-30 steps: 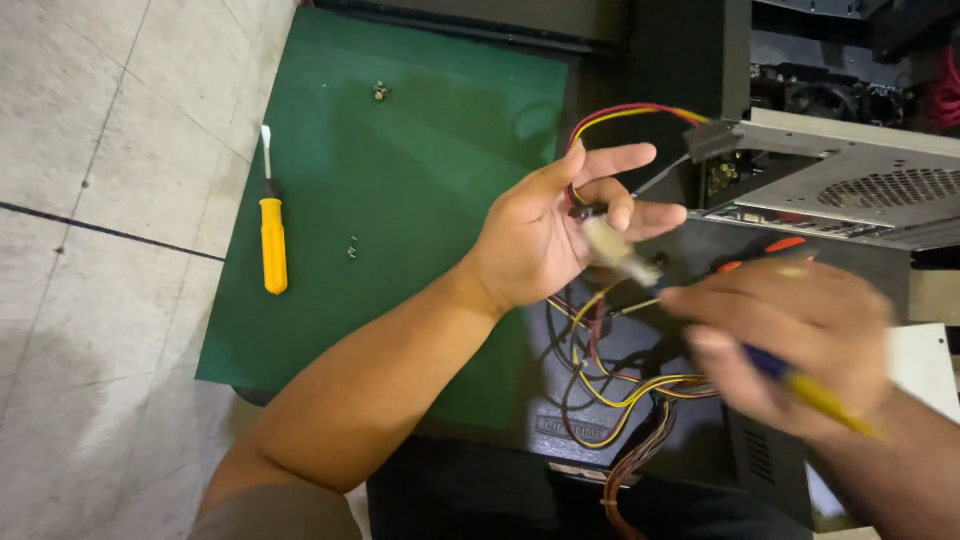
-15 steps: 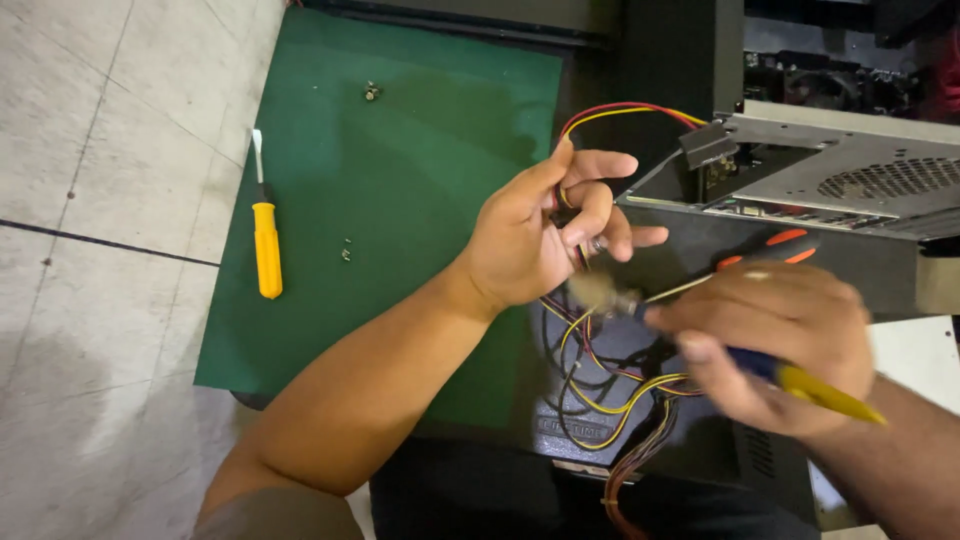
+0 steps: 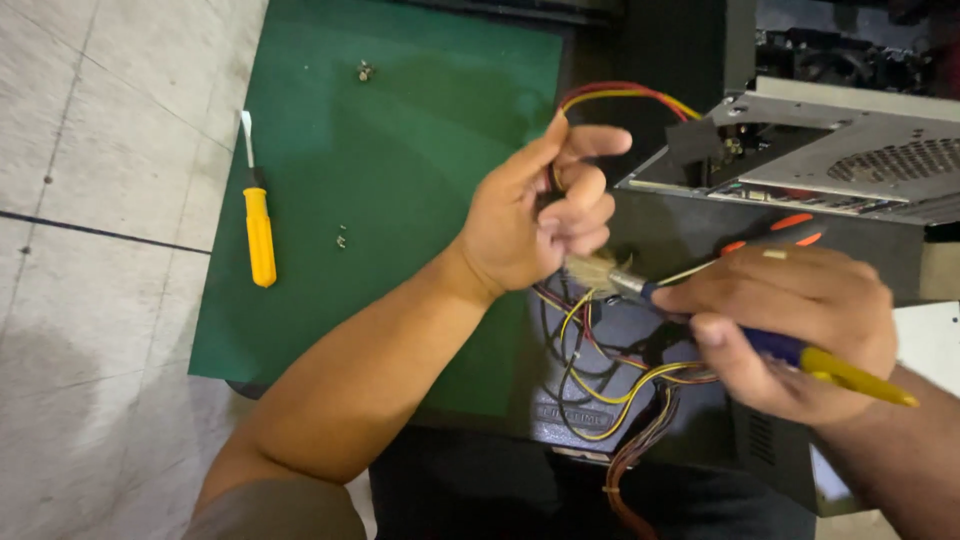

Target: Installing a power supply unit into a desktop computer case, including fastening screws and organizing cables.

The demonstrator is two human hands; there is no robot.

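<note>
The left hand [image 3: 525,225] is curled around a pale cable connector [image 3: 590,272], its grip clenched on the plug with thumb and forefinger raised above. The connector sits between the two hands, over the dark computer case [image 3: 660,230] at the right edge of the green mat [image 3: 400,180]. The right hand [image 3: 790,320] has its grip closed on a tool with a blue and yellow handle [image 3: 830,365], the metal tip [image 3: 628,285] touching the connector; a second tool with orange grips [image 3: 790,225] shows just above the knuckles (whether the hand holds it as well cannot be told).

A bundle of red, yellow and black wires [image 3: 600,370] hangs from the connector and loops over the case below both hands; further red and yellow wires [image 3: 625,95] arch above the left fingertips toward a grey metal power supply unit [image 3: 840,160] at the upper right.

A yellow-handled screwdriver [image 3: 258,225] lies along the left edge of the mat, half on the tiled floor [image 3: 90,200]. Small screws [image 3: 342,238] lie on the mat just beside it, and another screw [image 3: 363,71] rests near the mat's far edge.
</note>
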